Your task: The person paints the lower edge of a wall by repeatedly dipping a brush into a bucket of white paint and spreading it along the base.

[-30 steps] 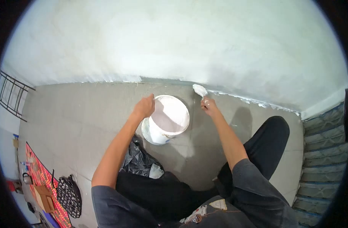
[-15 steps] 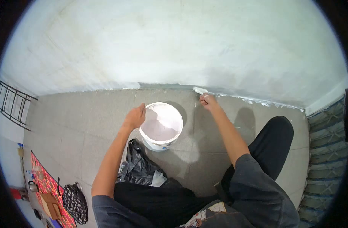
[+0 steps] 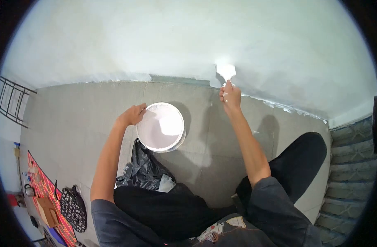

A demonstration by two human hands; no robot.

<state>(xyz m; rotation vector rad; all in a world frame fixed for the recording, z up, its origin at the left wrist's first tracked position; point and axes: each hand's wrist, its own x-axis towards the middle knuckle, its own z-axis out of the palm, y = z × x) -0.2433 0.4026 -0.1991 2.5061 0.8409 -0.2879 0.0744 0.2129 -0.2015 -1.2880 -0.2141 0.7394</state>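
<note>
My right hand is closed round the handle of a white-coated brush, whose head lies against the lower wall just above the floor line. White smears mark my fingers. With my left hand I grip the rim of a white bucket at its upper left. Pale paint shows inside the bucket, which stands on the grey tiled floor. Along the wall's base runs a grey unpainted strip, left of the brush.
A black plastic bag lies below the bucket by my legs. At the lower left are a patterned bag, a cardboard box and a red mat. A metal rack stands far left, a folding shutter at right.
The brush has gone from the floor edge up onto the wall, its head now facing upward. My left hand and the bucket have shifted left.
</note>
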